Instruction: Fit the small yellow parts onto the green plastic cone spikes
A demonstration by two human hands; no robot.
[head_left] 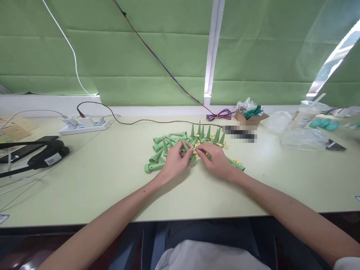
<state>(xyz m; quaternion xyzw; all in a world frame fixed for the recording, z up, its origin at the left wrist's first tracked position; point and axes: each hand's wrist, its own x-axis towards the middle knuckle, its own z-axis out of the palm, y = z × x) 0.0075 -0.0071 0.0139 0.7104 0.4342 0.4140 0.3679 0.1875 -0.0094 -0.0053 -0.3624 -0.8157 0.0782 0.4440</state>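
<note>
My left hand (177, 159) is closed around a green plastic cone-shaped spike (184, 145), its tip angled up and to the left. Close beside it, my right hand (215, 160) is pinched, thumb and fingertips together near the spike's lower end. Whatever sits in that pinch is too small to make out. Small yellow plastic pieces (197, 144) lie just behind the fingertips. Several more green spikes (154, 166) with ribbed caps lie to the left of the hands, while others stand upright (208, 132) behind them. Part of the pile is hidden by both hands.
A white power strip (84, 126) and a black strapped device (47, 153) are at the left. Behind the pile runs a black cable (157, 122). Toward the right are a cardboard box (250, 119), a plastic cup (303, 114) and teal objects (324, 123).
</note>
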